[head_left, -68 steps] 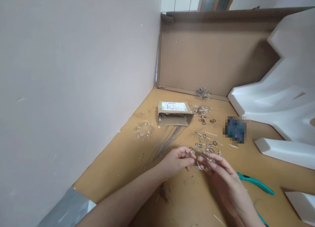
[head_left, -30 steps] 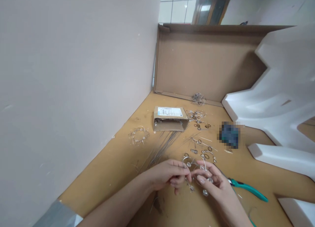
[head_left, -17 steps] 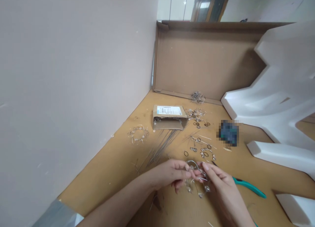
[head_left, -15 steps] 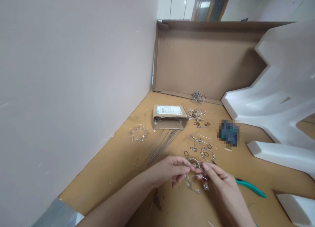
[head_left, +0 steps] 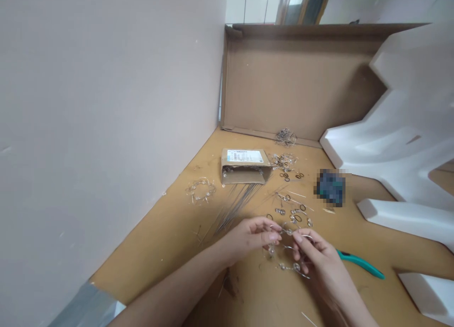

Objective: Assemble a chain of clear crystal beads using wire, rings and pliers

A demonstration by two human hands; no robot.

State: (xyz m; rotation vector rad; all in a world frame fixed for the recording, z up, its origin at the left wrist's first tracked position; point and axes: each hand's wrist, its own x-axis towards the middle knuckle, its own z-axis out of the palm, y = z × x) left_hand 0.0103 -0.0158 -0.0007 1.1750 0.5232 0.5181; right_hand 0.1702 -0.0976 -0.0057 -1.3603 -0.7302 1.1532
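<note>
Between my hands hangs a beaded wire piece (head_left: pixel 296 267), a loop of silvery wire with clear beads. My left hand (head_left: pixel 257 234) pinches its left end between thumb and fingers. On the other side, my right hand (head_left: pixel 315 251) grips the wire near a clear bead, with curved wire showing around the fingers. Just beyond my fingertips lie loose clear beads (head_left: pixel 280 211) and dark rings (head_left: pixel 302 207). Green-handled pliers (head_left: pixel 362 263) rest beside my right hand, their head hidden behind it.
A small open cardboard box (head_left: pixel 244 166) stands behind a bundle of straight wires (head_left: pixel 239 206). A finished-looking beaded ring (head_left: pixel 201 190) lies left. Wire tangles (head_left: pixel 285 136) sit by the cardboard wall (head_left: pixel 305 85). White foam (head_left: pixel 393 213) borders the right, near a pixelated dark object (head_left: pixel 330 188).
My hands have turned the beaded wire piece and moved slightly apart. A bead now shows between the fingertips, and the lower beads hang differently. The view has shifted slightly.
</note>
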